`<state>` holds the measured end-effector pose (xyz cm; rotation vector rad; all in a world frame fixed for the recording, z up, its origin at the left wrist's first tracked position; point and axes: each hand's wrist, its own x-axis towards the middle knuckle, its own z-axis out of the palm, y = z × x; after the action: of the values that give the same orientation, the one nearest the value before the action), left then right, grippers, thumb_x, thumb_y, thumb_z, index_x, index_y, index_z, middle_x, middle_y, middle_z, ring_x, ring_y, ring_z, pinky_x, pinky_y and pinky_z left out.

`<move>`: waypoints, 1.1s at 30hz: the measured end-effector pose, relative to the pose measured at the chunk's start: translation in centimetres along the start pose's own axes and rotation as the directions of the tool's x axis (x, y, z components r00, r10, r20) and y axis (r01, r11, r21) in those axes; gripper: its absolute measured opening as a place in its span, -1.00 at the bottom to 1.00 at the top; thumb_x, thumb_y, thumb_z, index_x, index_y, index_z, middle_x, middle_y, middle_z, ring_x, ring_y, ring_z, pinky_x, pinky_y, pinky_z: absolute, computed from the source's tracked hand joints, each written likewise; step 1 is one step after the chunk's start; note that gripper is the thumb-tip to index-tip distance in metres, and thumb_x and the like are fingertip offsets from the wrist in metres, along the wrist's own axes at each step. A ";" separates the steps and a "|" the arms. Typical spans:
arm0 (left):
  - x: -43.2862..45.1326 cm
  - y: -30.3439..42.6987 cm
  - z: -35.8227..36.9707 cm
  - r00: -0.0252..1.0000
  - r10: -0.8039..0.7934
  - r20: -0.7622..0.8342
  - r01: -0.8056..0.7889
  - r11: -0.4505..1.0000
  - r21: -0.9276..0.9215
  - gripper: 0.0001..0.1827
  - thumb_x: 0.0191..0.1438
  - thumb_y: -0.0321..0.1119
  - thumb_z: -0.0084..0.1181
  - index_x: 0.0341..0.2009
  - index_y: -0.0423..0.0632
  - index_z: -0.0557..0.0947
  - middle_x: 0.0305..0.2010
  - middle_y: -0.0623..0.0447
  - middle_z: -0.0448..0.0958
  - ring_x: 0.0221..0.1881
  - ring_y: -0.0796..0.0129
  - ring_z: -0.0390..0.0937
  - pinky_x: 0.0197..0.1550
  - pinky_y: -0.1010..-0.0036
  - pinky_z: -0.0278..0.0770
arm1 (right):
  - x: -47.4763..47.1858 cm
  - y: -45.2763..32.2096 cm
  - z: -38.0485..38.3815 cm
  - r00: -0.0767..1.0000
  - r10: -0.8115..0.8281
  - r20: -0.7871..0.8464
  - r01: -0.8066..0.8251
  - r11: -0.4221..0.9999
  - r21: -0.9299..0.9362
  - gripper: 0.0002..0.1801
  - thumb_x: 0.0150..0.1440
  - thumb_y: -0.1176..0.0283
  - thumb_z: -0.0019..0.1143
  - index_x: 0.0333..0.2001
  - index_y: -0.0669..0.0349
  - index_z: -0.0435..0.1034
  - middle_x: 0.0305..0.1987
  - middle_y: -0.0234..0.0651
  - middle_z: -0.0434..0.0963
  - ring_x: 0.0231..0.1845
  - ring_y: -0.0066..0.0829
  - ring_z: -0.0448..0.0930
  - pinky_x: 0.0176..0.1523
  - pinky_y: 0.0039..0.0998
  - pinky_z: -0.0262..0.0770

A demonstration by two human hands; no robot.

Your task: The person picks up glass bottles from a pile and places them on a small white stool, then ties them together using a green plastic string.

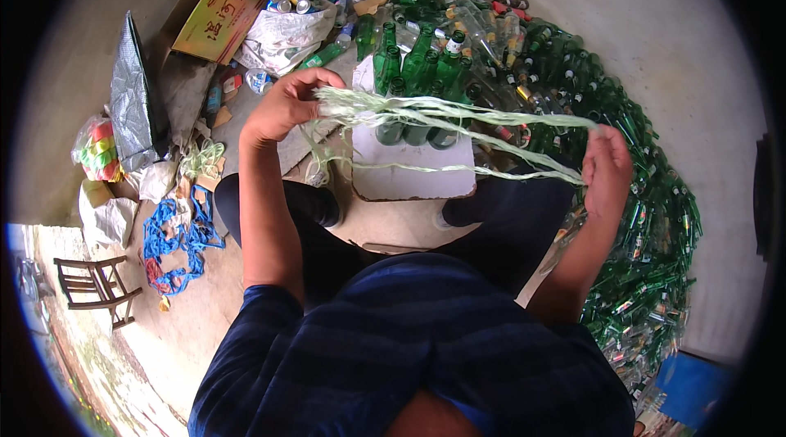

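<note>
Pale green plastic twine (442, 114) stretches between my hands in several loose strands. My left hand (285, 102) grips its frayed, bunched end, and one thin strand sags lower toward the right. On the other side my right hand (605, 160) pinches the strands with its fingers. Behind the twine, a group of green glass bottles (424, 62) stands upright on a small white board (414, 176) in front of me. The twine crosses in front of the bottles and partly hides them. More twine dangles below my left hand.
A large heap of green glass bottles (645, 216) curves along the right wall. Plastic bottles and cans pile up at the back, near a white sack (285, 31) and a cardboard box (224, 10). Blue strapping (175, 246) and a small wooden chair (95, 283) are at left.
</note>
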<state>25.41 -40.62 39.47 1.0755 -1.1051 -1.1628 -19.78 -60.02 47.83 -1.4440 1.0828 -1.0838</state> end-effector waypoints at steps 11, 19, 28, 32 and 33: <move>1.5 -0.6 -2.4 0.471 -0.139 -0.871 -0.274 0.916 -0.294 -0.63 0.24 -0.15 0.21 -0.03 -0.18 0.61 -0.53 0.17 0.48 -0.59 0.49 0.37 -0.49 0.54 0.43 | 0.0 1.3 -9.1 0.904 0.125 0.409 -0.060 0.984 -0.168 -0.74 0.11 0.56 0.13 -0.08 0.21 0.45 -0.36 -0.55 0.44 -0.48 -0.85 0.28 -0.48 -0.69 0.08; 0.1 1.0 -2.0 0.652 -0.067 -0.755 0.179 0.982 0.067 -0.63 0.25 -0.15 0.19 0.01 -0.14 0.61 -0.54 0.20 0.44 -0.68 0.55 0.31 -0.67 0.60 0.13 | 3.6 4.3 -12.5 0.921 -0.346 -0.181 0.349 0.521 0.779 -0.64 0.28 0.68 -0.05 0.17 0.35 0.27 -0.04 -0.24 0.49 -0.52 -0.67 0.25 -0.48 -0.61 0.20; -2.8 3.2 -4.1 0.804 0.242 -0.543 -0.389 0.905 -0.173 -0.76 0.10 -0.61 0.18 -0.12 -0.11 0.59 -0.56 0.27 0.32 -0.65 0.67 0.10 -0.62 0.65 -0.03 | 3.7 4.0 -15.5 0.507 -0.656 -0.559 0.188 0.717 -0.671 -0.69 0.17 0.28 0.32 -0.07 0.22 0.56 -0.24 -0.41 0.64 -0.32 -0.55 0.57 -0.13 -0.47 0.52; -1.7 3.4 -5.5 0.539 0.290 -0.791 -0.567 0.819 -0.086 -0.86 0.27 -0.50 0.09 -0.09 -0.07 0.59 -0.59 0.26 0.29 -0.65 0.63 0.05 -0.62 0.61 -0.01 | 3.7 5.8 -18.4 0.490 -0.660 -0.569 0.097 0.690 -0.717 -0.71 0.20 0.26 0.29 -0.11 0.24 0.54 -0.33 -0.40 0.59 -0.41 -0.59 0.50 -0.31 -0.53 0.45; -1.8 3.2 -5.7 0.490 0.295 -0.820 -0.568 0.822 -0.043 -0.86 0.29 -0.47 0.08 -0.07 -0.08 0.58 -0.59 0.26 0.29 -0.65 0.63 0.05 -0.62 0.61 -0.02 | 4.0 6.9 -19.4 0.508 -0.605 -0.613 0.178 0.770 -0.613 -0.72 0.23 0.26 0.25 -0.13 0.24 0.53 -0.38 -0.41 0.56 -0.45 -0.60 0.47 -0.36 -0.54 0.41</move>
<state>31.40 -38.18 41.73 0.8247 -0.3960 -0.3106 -38.49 -68.32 43.50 -1.6924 1.7906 -2.0544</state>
